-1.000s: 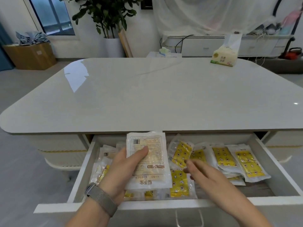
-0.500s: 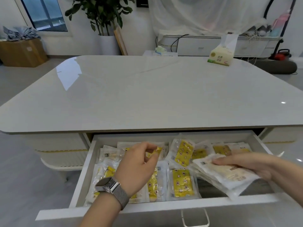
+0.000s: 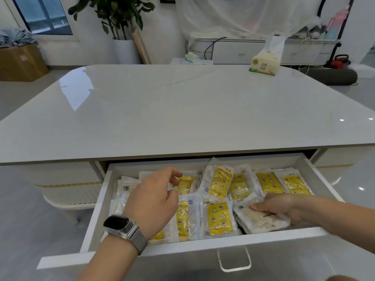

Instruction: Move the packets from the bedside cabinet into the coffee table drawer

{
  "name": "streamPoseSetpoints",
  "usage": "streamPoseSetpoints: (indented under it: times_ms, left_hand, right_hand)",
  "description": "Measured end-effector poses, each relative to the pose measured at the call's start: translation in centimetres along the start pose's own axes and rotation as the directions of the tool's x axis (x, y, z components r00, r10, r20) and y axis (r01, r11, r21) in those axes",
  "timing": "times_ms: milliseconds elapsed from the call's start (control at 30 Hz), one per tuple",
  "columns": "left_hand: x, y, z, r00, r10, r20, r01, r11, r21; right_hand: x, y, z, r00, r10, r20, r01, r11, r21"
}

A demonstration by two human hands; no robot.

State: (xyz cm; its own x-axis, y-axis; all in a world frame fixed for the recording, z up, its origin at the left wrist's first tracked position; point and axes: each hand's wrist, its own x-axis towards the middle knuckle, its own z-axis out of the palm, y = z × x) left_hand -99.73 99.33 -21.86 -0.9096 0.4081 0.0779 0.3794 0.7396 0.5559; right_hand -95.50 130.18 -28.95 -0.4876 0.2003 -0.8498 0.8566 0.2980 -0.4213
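The coffee table (image 3: pixel 182 110) has its white drawer (image 3: pixel 203 243) pulled out toward me. Several clear packets with yellow star-printed contents (image 3: pixel 220 218) lie inside, overlapping each other. My left hand (image 3: pixel 154 199), with a watch on the wrist, hovers over the drawer's left half with loosely curled fingers and holds nothing. My right hand (image 3: pixel 278 205) reaches in from the right and grips a pale packet (image 3: pixel 261 222) that lies low in the drawer's front right corner. The bedside cabinet is out of view.
A tissue pack (image 3: pixel 264 64) stands at the table's far right. Behind the table are a potted plant (image 3: pixel 123 49), a cardboard box (image 3: pixel 20 61) at the left and a low white cabinet (image 3: pixel 239 51). The drawer's handle (image 3: pixel 234 260) hangs at its front.
The pale packet passed from my left hand to my right, which has lowered it into the drawer's front right corner. My left hand now hovers empty over the left side.
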Motion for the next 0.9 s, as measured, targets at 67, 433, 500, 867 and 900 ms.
streamPoseSetpoints:
  times_ms: [67,433,500,867,900]
  left_hand:
    - [-0.1,0.1,0.0,1.0,0.01,-0.004,-0.01,1.0,0.026]
    - [-0.4,-0.7,-0.1,0.997,0.069,0.019,-0.071,0.988,0.136]
    - [-0.4,-0.9,-0.2,0.998,0.058,0.006,-0.058,0.988,0.143]
    - [-0.5,-1.4,-0.7,0.998,0.044,0.04,-0.052,0.976,0.214]
    - [-0.6,-1.5,-0.7,0.998,0.041,0.056,-0.053,0.972,0.229]
  right_hand:
    - [0.1,0.2,0.6,0.998,-0.029,-0.053,0.026,0.998,-0.056]
    - [-4.1,-2.2,1.5,0.999,0.023,-0.046,-0.052,0.384,-0.922]
    - [-3.4,-1.7,1.4,0.999,-0.036,-0.032,-0.021,0.258,-0.966]
    - [-0.4,-9.3,0.8,0.898,-0.44,-0.015,0.217,0.473,-0.854]
    - [0.4,-9.8,1.4,0.789,-0.612,-0.059,0.314,0.483,-0.817]
